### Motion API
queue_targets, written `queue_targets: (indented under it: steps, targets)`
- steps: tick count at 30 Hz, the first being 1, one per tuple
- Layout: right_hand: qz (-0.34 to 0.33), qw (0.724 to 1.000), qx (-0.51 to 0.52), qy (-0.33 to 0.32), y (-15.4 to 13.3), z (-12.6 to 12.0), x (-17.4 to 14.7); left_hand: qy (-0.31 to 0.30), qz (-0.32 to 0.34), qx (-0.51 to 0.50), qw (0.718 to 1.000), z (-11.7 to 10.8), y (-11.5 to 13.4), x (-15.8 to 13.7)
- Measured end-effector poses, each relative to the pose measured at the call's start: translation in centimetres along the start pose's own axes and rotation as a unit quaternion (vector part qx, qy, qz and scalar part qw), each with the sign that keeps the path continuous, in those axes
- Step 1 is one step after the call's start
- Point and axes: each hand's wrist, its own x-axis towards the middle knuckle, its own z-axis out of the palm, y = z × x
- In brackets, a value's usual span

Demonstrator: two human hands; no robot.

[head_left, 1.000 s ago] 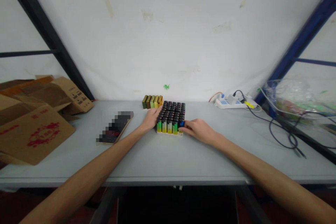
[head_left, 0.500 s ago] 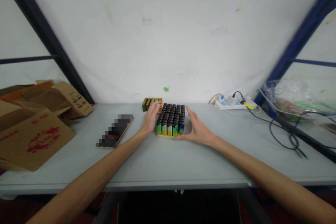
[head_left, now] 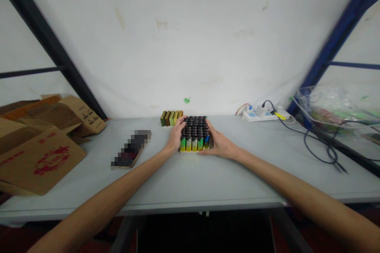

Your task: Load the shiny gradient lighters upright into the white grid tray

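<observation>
Head view, facing forward and down over tabletop, wall.

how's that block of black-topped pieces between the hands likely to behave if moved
The block of black-topped pieces would probably slide together, closely packed with the left hand and right hand at its sides. Single pieces might tip, standing tall and narrow. Lifted, it may feel heavy, with several rows.

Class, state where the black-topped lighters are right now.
In the head view, the black-topped lighters stand centrally on the table between the left hand and right hand, right of the gold-topped group and nearer the camera.
</observation>
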Motion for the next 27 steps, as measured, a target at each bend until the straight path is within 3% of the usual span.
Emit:
queue_targets:
  steps: [14,22,24,27]
  targets:
    - [-0.004,1.0,0.0,-0.014,1.4,-1.5,1.0,-0.015,-0.01,0.055,0.998,0.5,-0.2,0.8]
    - [-0.022,0.999,-0.008,-0.027,1.7,-2.0,1.0,-0.053,-0.022,0.029,0.998,-0.5,-0.5,1.5]
    - [-0.023,0.999,-0.01,-0.035,1.8,-2.4,0.8,-0.038,-0.013,0.059,0.997,-1.0,0.2,1.4]
    - [-0.01,0.999,-0.013,-0.051,2.1,-3.5,0.2,0.026,0.069,0.188,0.979,-2.6,1.3,1.6]
